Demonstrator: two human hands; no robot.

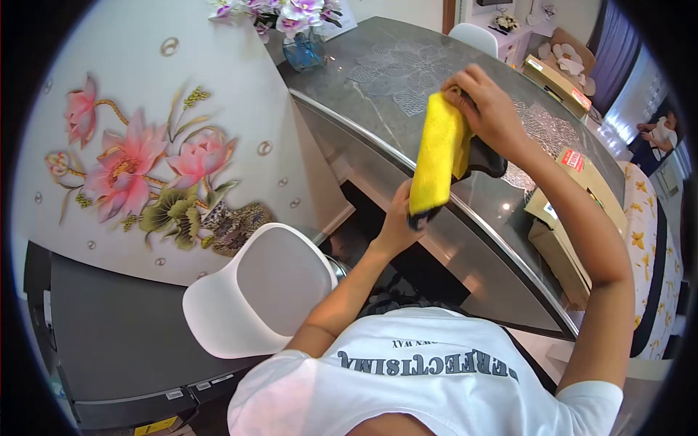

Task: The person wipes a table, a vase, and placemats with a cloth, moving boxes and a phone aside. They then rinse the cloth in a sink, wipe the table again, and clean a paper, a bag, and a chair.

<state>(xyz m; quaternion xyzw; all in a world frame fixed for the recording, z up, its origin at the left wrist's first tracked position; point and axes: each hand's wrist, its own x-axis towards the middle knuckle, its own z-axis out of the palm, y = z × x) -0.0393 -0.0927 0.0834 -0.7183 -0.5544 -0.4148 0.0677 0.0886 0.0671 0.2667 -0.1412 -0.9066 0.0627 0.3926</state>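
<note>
I hold a bright yellow, fuzzy cleaning pad [432, 156] upright over the edge of the grey marble-look counter [396, 127]. Its top corner is pinched between the fingers of my right hand [483, 105]. My left hand [396, 225] is closed around the lower end, where a dark part shows beneath the yellow. Behind the pad a black, rounded piece [488, 158] sticks out to the right, under my right wrist; I cannot tell whether it belongs to the pad.
An opened cardboard box [574, 218] lies on the counter at right. Silver leaf-pattern mats [407, 73] and a blue glass vase [304, 52] with orchids are farther back. A white chair [265, 291] stands at left, by a flower-painted panel [138, 160]. Another person [658, 138] appears far right.
</note>
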